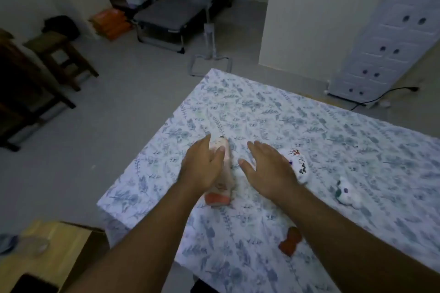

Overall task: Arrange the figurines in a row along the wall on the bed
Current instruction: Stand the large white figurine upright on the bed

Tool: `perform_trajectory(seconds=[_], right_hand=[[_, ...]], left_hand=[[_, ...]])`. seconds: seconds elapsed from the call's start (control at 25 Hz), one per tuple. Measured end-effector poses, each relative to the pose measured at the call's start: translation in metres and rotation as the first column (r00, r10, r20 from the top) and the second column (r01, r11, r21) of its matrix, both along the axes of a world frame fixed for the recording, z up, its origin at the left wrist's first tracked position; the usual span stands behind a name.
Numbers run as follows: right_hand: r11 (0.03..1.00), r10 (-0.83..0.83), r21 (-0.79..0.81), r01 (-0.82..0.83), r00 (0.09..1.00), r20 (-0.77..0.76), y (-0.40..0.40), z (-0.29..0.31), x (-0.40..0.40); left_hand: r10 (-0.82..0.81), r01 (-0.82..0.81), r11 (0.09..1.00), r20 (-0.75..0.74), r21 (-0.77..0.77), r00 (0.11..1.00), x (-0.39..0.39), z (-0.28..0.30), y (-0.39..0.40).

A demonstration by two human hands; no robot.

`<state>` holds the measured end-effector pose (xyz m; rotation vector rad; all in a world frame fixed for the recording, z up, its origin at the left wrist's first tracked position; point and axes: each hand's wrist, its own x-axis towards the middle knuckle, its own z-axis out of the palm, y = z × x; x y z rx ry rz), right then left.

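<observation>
A pale, long figurine with an orange base point(222, 177) is seen lying on its side on the leaf-patterned bed sheet point(273, 111), near the bed's edge at about 9 o'clock from the middle of the bed. It is covered by the left hand point(204, 168), whose fingers are laid loosely over its upper end; contact is evident, but whether a real grip has been closed around it cannot be told. Just beside it, at 3 o'clock, the right hand point(267, 169) is held flat and spread, with nothing in it, hovering or resting over the sheet. Partly hidden under that hand's outer edge, a white figurine with painted marks point(300, 164) is found lying down. Farther out at 3 o'clock a small white figure with a dark green part point(346, 194) is seen, and at about 5 o'clock a small red-orange piece point(291, 241) lies close to the right forearm. The task is judged to be barely begun: all four pieces are scattered and toppled, well apart from the wall point(309, 11), and no row has been formed. Standing each one up and lining them along the wall is left to do. The scene is dim and blurred, so painted details cannot be read, and the nature of the red-orange piece is uncertain.
</observation>
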<state>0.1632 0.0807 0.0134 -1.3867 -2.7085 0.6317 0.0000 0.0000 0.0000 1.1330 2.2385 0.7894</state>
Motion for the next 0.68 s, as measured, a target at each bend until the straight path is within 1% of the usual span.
perform_trajectory(seconds=[0.04, 0.12, 0.16, 0.2, 0.24, 0.28, 0.4, 0.48, 0.52, 0.56, 0.68], right_hand=[[0.994, -0.025, -0.109, 0.025, 1.000, -0.004, -0.005, -0.011, -0.013], [0.938, -0.090, -0.339, 0.074, 0.995, -0.031, -0.011, -0.031, -0.036], [0.880, -0.138, -0.465, 0.101, 0.989, -0.045, -0.017, -0.037, -0.047], [0.819, -0.203, -0.559, 0.126, 0.976, -0.078, -0.019, -0.046, -0.056], [0.766, -0.262, -0.626, 0.146, 0.960, -0.097, -0.021, -0.048, -0.063], [0.732, -0.314, -0.666, 0.146, 0.939, -0.140, -0.020, -0.051, -0.068], [0.652, -0.452, -0.746, 0.139, 0.861, -0.234, -0.016, -0.044, -0.072], [0.629, -0.488, -0.768, 0.124, 0.831, -0.266, -0.012, -0.038, -0.070], [0.647, -0.484, -0.754, 0.114, 0.826, -0.290, -0.011, -0.036, -0.069], [0.672, -0.476, -0.734, 0.103, 0.819, -0.320, -0.011, -0.033, -0.069], [0.746, -0.464, -0.663, 0.064, 0.765, -0.447, -0.015, -0.035, -0.069]], left_hand=[[0.091, -0.089, 0.996, 0.096, -0.025, 0.991, -0.011, -0.014, -0.001], [0.204, -0.166, 0.975, 0.287, -0.149, 0.936, -0.029, -0.042, -0.003], [0.218, -0.140, 0.966, 0.399, -0.215, 0.891, -0.037, -0.050, -0.005], [0.212, -0.106, 0.965, 0.470, -0.241, 0.857, -0.043, -0.059, -0.004], [0.206, -0.068, 0.961, 0.531, -0.266, 0.822, -0.046, -0.060, -0.003], [0.191, -0.050, 0.967, 0.577, -0.252, 0.794, -0.051, -0.063, -0.002], [0.139, -0.021, 0.982, 0.645, -0.188, 0.751, -0.066, -0.057, -0.003], [0.060, -0.012, 0.997, 0.681, -0.076, 0.729, -0.072, -0.045, -0.004], [0.011, -0.007, 1.000, 0.692, -0.009, 0.722, -0.075, -0.041, -0.004], [-0.042, 0.013, 0.999, 0.678, 0.048, 0.734, -0.077, -0.038, -0.004], [-0.179, 0.077, 0.976, 0.541, 0.205, 0.822, -0.077, -0.041, -0.007]])
